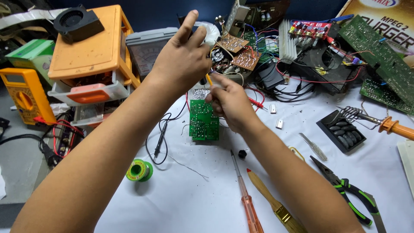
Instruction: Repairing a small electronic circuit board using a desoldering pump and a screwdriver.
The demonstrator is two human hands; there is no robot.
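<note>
A small green circuit board (pixel 203 121) lies flat on the white table (pixel 185 203), with a silvery patch at its far end. My right hand (pixel 232 105) hovers just over the board's right edge, fingers closed on a thin yellow-orange stick (pixel 209 79) that points up and left. My left hand (pixel 183 58) is raised above and behind the board, its thumb and fingers pinched together; whether anything is between them is hidden. The two hands nearly meet at the stick's tip.
Near the front lie a green solder spool (pixel 139 170), a red-handled screwdriver (pixel 248 203), a wooden brush (pixel 276 205) and green-black pliers (pixel 351 192). An orange-handled soldering iron (pixel 394 126) rests at right. Boards and wires (pixel 243 51) pile up behind; an orange toolbox (pixel 92 51) and yellow multimeter (pixel 23 95) stand left.
</note>
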